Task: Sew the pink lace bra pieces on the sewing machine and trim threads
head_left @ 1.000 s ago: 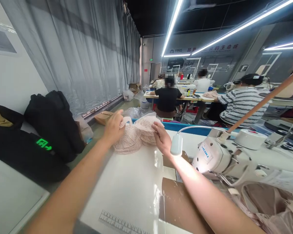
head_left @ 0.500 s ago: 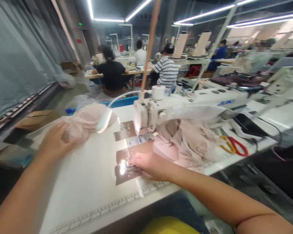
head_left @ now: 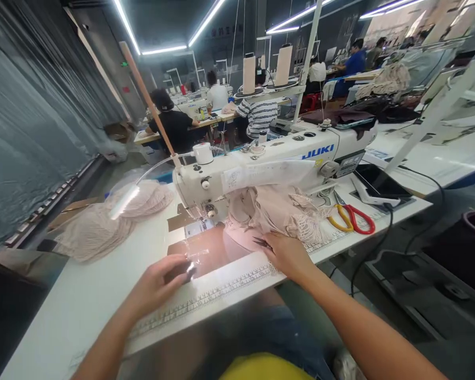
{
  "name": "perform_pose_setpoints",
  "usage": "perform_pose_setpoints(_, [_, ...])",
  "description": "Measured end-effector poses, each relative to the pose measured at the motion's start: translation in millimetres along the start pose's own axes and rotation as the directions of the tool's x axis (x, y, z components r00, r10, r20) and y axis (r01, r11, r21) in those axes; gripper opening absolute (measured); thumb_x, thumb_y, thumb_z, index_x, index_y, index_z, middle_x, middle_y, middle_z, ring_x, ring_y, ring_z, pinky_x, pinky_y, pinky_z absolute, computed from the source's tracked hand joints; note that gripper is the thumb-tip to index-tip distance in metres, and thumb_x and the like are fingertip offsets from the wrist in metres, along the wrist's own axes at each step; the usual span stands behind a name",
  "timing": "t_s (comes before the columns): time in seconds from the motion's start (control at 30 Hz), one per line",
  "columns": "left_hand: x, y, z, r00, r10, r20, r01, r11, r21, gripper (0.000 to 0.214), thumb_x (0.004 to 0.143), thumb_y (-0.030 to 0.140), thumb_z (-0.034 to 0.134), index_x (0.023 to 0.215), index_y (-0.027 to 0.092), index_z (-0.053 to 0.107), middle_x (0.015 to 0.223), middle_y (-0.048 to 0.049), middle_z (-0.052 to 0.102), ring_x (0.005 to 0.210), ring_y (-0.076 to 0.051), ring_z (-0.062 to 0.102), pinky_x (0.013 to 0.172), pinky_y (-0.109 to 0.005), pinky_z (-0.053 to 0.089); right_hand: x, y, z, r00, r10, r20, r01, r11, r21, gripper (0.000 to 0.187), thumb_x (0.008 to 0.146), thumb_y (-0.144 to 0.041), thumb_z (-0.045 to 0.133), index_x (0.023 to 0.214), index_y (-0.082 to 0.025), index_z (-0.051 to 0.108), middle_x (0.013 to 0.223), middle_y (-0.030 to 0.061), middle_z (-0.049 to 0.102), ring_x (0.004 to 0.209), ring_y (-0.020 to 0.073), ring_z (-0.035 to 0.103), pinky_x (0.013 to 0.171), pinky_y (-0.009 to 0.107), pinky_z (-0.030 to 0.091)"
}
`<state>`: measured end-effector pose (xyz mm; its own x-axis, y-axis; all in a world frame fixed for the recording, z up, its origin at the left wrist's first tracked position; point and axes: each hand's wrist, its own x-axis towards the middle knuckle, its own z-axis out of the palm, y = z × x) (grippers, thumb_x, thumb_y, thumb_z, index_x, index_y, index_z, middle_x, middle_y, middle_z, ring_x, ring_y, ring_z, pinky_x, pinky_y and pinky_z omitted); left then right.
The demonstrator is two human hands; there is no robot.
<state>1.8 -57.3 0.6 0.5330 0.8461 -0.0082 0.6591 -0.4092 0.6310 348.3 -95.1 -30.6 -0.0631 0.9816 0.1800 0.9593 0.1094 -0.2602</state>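
My left hand point(head_left: 160, 282) rests at the left edge of a shiny brown sheet point(head_left: 209, 243) in front of the sewing machine point(head_left: 257, 174). Its thumb and fingers are apart, with nothing visibly gripped. Dark thread snips point(head_left: 262, 242) stick out of my right hand point(head_left: 287, 256), blades pointing left. That hand is closed around them, at the front edge of a bunched beige garment point(head_left: 277, 211). The garment lies under the machine's arm, with a smooth pinkish part point(head_left: 239, 240) spread over the sheet. The needle area is partly hidden.
Stacked beige mesh pieces point(head_left: 98, 229) lie on the table's left, beneath a bright lamp point(head_left: 124, 201). Scissors with red and yellow handles point(head_left: 352, 218) lie right of the garment. A printed ruler point(head_left: 221, 290) follows the front edge. Other people sit at machines beyond.
My left hand has left the mesh pieces and come right to the brown sheet. My right hand has moved from that sheet to the garment's front edge. The view has shifted.
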Motion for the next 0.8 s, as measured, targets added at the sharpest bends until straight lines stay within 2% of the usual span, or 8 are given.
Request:
perform_pose_setpoints(0.07, [11, 19, 17.1, 0.998, 0.010, 0.069, -0.001, 0.991, -0.132, 0.037, 0.086, 0.041, 0.057, 0.118, 0.023, 0.061, 0.127, -0.0080, 0.060, 0.118, -0.025, 0.054, 0.103, -0.037, 0.043, -3, 4, -2, 1.000, -0.027, 0.000, 0.027, 0.999, 0.036, 0.016, 0.085, -0.020, 0.053, 0.097, -0.015, 0.063, 0.092, 0.0104, 0.070, 0.082, 0.0248, 0.066, 0.066, 0.031, 0.048])
perform_pose_setpoints(0.17, [31, 41, 40.5, 0.991, -0.040, 0.124, 0.081, 0.934, -0.348, 0.044, 0.085, 0.043, 0.058, 0.122, 0.020, 0.058, 0.127, -0.0108, 0.058, 0.118, -0.025, 0.054, 0.103, -0.039, 0.043, -10, 11, -8, 0.993, -0.102, -0.053, 0.110, 0.979, 0.173, 0.015, 0.087, -0.019, 0.050, 0.098, -0.017, 0.060, 0.093, 0.0065, 0.069, 0.085, 0.0189, 0.065, 0.069, 0.026, 0.047])
perform_pose_setpoints(0.3, [61, 62, 64.6, 0.996, -0.052, 0.075, 0.083, 0.860, -0.504, 0.047, 0.083, 0.048, 0.060, 0.120, 0.018, 0.058, 0.122, -0.0137, 0.060, 0.108, -0.026, 0.059, 0.094, -0.040, 0.047, -21, 19, -14, 0.960, -0.196, -0.200, 0.263, 0.876, 0.404, 0.011, 0.090, -0.022, 0.049, 0.092, -0.019, 0.059, 0.085, 0.0044, 0.068, 0.080, 0.0170, 0.064, 0.069, 0.026, 0.047])
perform_pose_setpoints(0.4, [80, 76, 75.8, 0.998, -0.057, -0.033, 0.032, 0.856, -0.515, 0.050, 0.083, 0.049, 0.060, 0.121, 0.017, 0.057, 0.120, -0.0144, 0.059, 0.107, -0.026, 0.058, 0.089, -0.038, 0.049, -29, 25, -16, 0.940, -0.243, -0.241, 0.329, 0.835, 0.441, 0.010, 0.089, -0.020, 0.049, 0.092, -0.020, 0.058, 0.085, 0.0045, 0.068, 0.079, 0.0172, 0.064, 0.069, 0.027, 0.048])
perform_pose_setpoints(0.53, [96, 87, 83.7, 0.979, -0.143, -0.144, 0.054, 0.867, -0.496, 0.058, 0.082, 0.049, 0.060, 0.130, 0.019, 0.050, 0.121, -0.0143, 0.057, 0.106, -0.026, 0.057, 0.085, -0.037, 0.049, -38, 32, -19, 0.927, -0.253, -0.277, 0.360, 0.810, 0.463, 0.013, 0.086, -0.017, 0.051, 0.096, -0.020, 0.058, 0.085, 0.0047, 0.068, 0.078, 0.0165, 0.065, 0.067, 0.025, 0.049])
perform_pose_setpoints(0.67, [107, 86, 88.7, 0.951, -0.175, -0.254, 0.067, 0.920, -0.385, 0.065, 0.082, 0.045, 0.060, 0.138, 0.020, 0.040, 0.137, -0.0154, 0.045, 0.118, -0.028, 0.049, 0.090, -0.037, 0.044, -44, 36, -20, 0.933, -0.260, -0.249, 0.353, 0.799, 0.487, 0.011, 0.086, -0.017, 0.051, 0.092, -0.022, 0.059, 0.080, 0.0029, 0.068, 0.073, 0.0159, 0.064, 0.064, 0.025, 0.049])
perform_pose_setpoints(0.73, [112, 82, 90.0, 0.941, -0.193, -0.277, 0.084, 0.928, -0.363, 0.069, 0.078, 0.040, 0.063, 0.138, 0.017, 0.038, 0.139, -0.0165, 0.042, 0.122, -0.029, 0.046, 0.090, -0.036, 0.042, -44, 36, -19, 0.937, -0.261, -0.234, 0.346, 0.791, 0.505, 0.010, 0.087, -0.018, 0.052, 0.093, -0.023, 0.059, 0.080, 0.0026, 0.068, 0.073, 0.0160, 0.065, 0.065, 0.026, 0.049])
perform_pose_setpoints(0.8, [119, 78, 90.1, 0.944, -0.227, -0.241, 0.131, 0.924, -0.359, 0.069, 0.075, 0.034, 0.066, 0.136, 0.015, 0.039, 0.129, -0.0160, 0.051, 0.111, -0.027, 0.052, 0.084, -0.034, 0.043, -43, 33, -18, 0.941, -0.253, -0.225, 0.336, 0.783, 0.523, 0.010, 0.088, -0.020, 0.052, 0.095, -0.023, 0.059, 0.082, 0.0030, 0.069, 0.075, 0.0166, 0.065, 0.066, 0.026, 0.049])
